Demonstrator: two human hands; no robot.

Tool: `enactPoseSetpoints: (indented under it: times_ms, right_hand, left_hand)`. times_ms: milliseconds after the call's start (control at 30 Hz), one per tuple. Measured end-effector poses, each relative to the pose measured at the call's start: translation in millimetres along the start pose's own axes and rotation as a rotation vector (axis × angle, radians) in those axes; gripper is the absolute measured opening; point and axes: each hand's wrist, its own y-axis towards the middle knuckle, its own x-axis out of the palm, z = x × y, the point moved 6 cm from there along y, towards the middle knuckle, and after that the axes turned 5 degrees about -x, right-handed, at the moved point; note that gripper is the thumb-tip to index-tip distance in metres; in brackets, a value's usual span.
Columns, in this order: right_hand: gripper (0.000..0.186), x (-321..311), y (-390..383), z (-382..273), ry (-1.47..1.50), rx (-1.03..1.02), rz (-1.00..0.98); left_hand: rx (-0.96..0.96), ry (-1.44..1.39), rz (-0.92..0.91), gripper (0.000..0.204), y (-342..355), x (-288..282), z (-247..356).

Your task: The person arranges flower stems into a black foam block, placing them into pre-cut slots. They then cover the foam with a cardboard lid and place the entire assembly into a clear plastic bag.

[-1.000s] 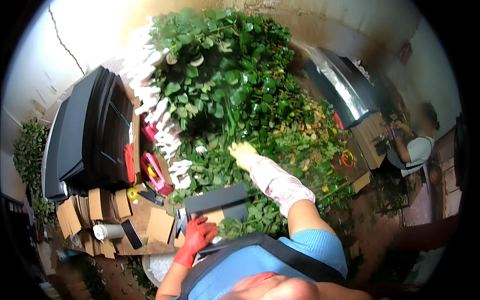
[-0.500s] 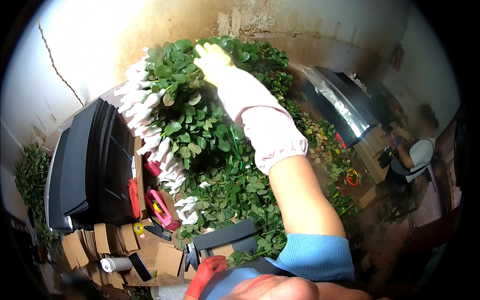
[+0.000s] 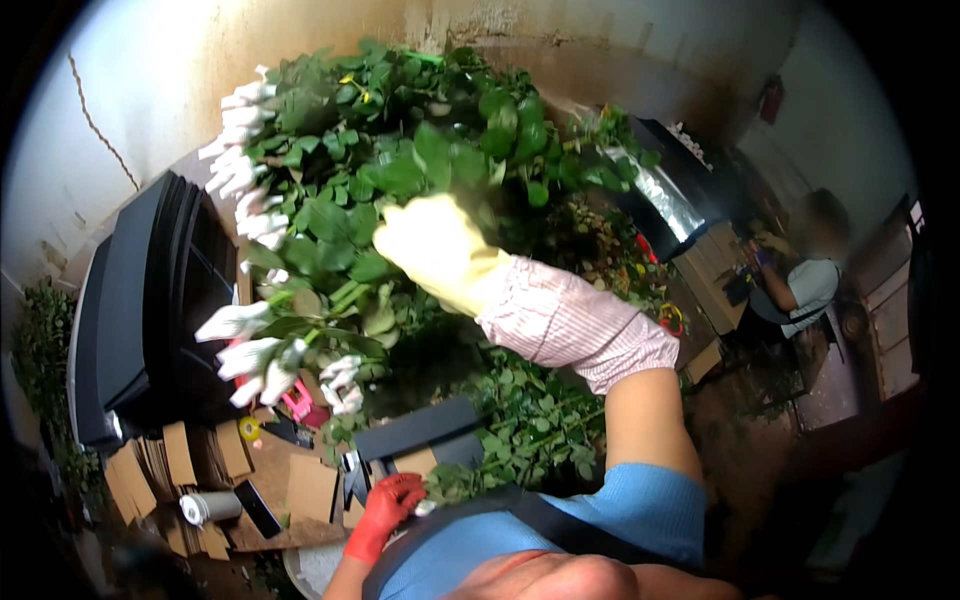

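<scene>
A large heap of rose stems with dark green leaves lies across the table, most of their heads in white sleeves at the left side. My right hand, in a yellow glove with a pink striped cuff, is closed around leafy rose stems over the middle of the heap. Several white-sleeved heads stick out to the left below it. Close to my body, my left hand in a red glove has curled fingers beside a small white piece; what it grips is hidden.
Dark sheets stand stacked at the left. Cardboard pieces, a white cup, a phone and a pink tool lie nearer. A dark box sits before me. Another person works at the right beside foil-covered material.
My right hand has come nearer from the far side of the heap and closed, with leafy stems shifting along with it. My left hand has risen slightly and moved left.
</scene>
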Motion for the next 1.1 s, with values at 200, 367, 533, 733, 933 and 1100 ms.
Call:
enactPoseSetpoints:
  times_ms: [200,367,533,733,933,1100]
  right_hand:
    - [0.035,125.5,-119.4,-52.7,0.226,0.224,-1.129]
    - [0.018,76.9,-133.0,-48.9,0.193,0.301,-0.1]
    - [0.023,80.3,-151.2,-28.9,0.201,0.443,-0.376]
    - [0.029,69.2,-162.0,-38.4,0.683,0.929,-0.509]
    - [0.024,18.5,-145.4,-75.7,0.436,0.561,-0.632]
    - [0.025,-50.9,-170.5,-124.2,0.483,0.142,-0.484]
  left_hand:
    - [0.081,0.075,0.005,0.022,4.1,1.5,1.6]
    - [0.153,0.168,0.039,0.021,2.4,1.6,5.5]
    - [0.111,0.092,0.012,0.022,2.2,3.7,5.0]
    - [0.032,0.025,-0.011,0.021,8.2,5.9,2.4]
    - [0.007,0.045,0.012,0.023,5.0,7.8,-1.4]
    - [-0.075,-0.282,0.094,0.06,-3.6,5.3,-9.9]
